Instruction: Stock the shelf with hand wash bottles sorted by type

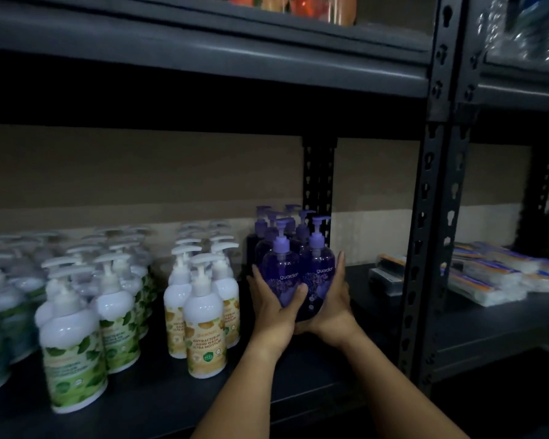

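In the head view, two bare forearms are stretched forward and upward from the lower edge toward the dark metal shelf. Two purple hand wash bottles are held together between the hands, side by side and touching each other, both upright, at the right end of the shelf board. The left hand is placed on the left bottle — its fingers are laid up along the bottle's left side and its thumb is curled across the front. The right hand is cupped around the right bottle from the right side and below, with the fingers pointing up along the bottle's wall. So both hands are closed in a grip around the pair. It cannot be told whether the bottle bases touch the shelf board.

Just behind the held pair, more purple pump bottles are seen standing close to the perforated rear post. To the left, a group of white bottles with yellow labels is set near the purple ones. Farther left, white bottles with green leaf labels are standing — in several rows. In the neighbouring bay on the right, flat wrapped packets are stacked.
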